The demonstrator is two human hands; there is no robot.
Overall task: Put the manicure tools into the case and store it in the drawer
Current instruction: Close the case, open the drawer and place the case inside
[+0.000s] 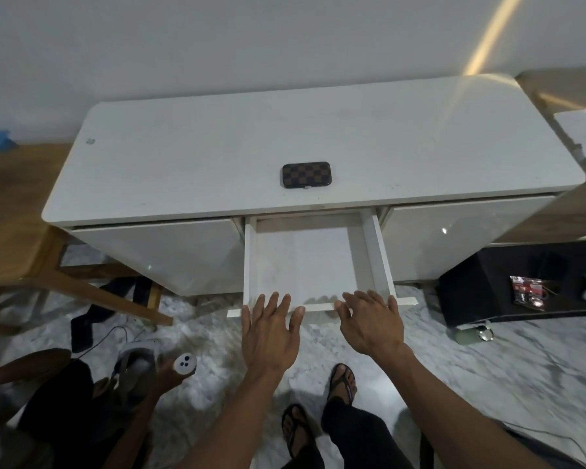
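Note:
A closed brown checkered case (306, 175) lies flat on the white cabinet top (183, 164), just behind the middle drawer. That white drawer (251, 265) is pulled out and nothing lies inside it. My left hand (271, 328) hovers at the drawer's front edge, fingers spread, holding nothing. My right hand (372, 319) is beside it at the same front edge, fingers apart and slightly curled over the rim. No loose manicure tools are visible.
A wooden chair (31, 258) stands at the left. Another person's hand holding a white controller (183, 363) is at the lower left. A black box (521, 286) sits on the marble floor at the right. My sandalled feet (342, 384) are below the drawer.

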